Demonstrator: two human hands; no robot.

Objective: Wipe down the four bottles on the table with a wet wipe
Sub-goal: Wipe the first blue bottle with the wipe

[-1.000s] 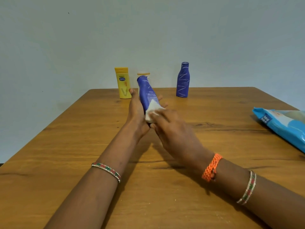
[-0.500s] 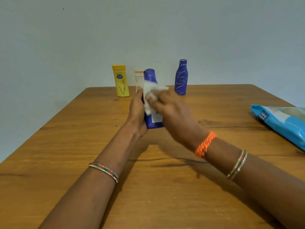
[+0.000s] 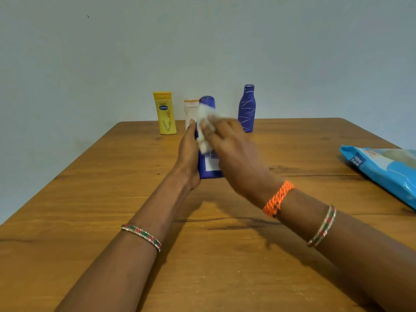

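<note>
My left hand grips a blue bottle from its left side and holds it upright above the wooden table. My right hand presses a white wet wipe against the bottle's upper front; the hand is motion-blurred. At the table's far edge stand a yellow bottle, a white bottle with an orange band partly hidden behind the held one, and a blue bottle with white streaks.
A light blue wipe pack lies at the table's right edge. Behind the table rises a plain grey wall.
The held bottle went from tilted away to upright. The wipe and my right hand slid from the bottle's lower part up toward its cap.
</note>
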